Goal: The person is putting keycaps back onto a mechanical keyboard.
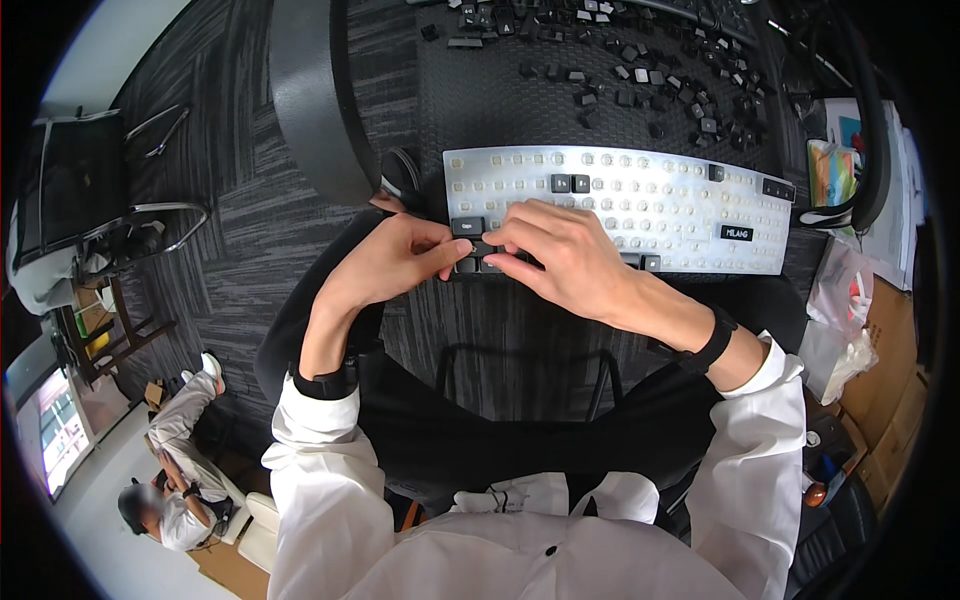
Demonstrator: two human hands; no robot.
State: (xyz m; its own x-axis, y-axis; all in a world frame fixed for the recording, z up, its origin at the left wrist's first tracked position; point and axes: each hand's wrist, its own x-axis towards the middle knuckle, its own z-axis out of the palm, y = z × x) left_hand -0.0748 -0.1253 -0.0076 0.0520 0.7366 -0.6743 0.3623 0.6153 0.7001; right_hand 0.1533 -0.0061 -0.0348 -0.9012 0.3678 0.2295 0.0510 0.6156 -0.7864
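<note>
A silver-white keyboard [680,200] lies before me, most of its switches bare and a few black keycaps on it. At its lower left corner, my left hand [395,258] is closed, with the thumb tip against a black keycap. My right hand [570,258] meets it there, thumb and forefinger bent round the same small keycap; the fingers partly hide it. Just above the fingertips sits a wider black keycap [467,227]. Two more black keycaps [570,184] stand in the upper rows, and a dark label plate [737,233] is at the right.
Beyond the keyboard, many loose black keycaps [690,90] and a few white ones are scattered on a dark textured surface [470,100]. Papers and a plastic bag [840,285] are at the right. Chairs [90,190] and a seated person [180,480] are at the left.
</note>
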